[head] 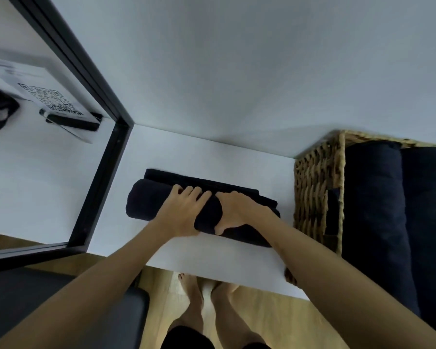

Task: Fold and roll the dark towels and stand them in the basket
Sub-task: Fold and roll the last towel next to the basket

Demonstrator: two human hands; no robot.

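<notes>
While both hands press down at the centre of the frame, a dark towel lies on the white table, most of it wound into a thick roll with a flat strip still showing along its far edge. The left hand rests on top of the roll with its fingers spread and curved over the cloth, fingertips reaching the far side. The right hand sits just beside it, touching or nearly touching the left, fingers curled over the roll and the thumb tucked under the near side, so that it grips the towel. At the right of the frame stands a woven basket, close to the end of the roll, and inside it two rolled dark towels stand upright side by side (a third cannot be made out). In the upper left, a black-framed mirror leans against the wall and reflects a sheet with a QR code. Below the table edge, at the bottom centre, the person's bare feet stand on a wooden floor.
</notes>
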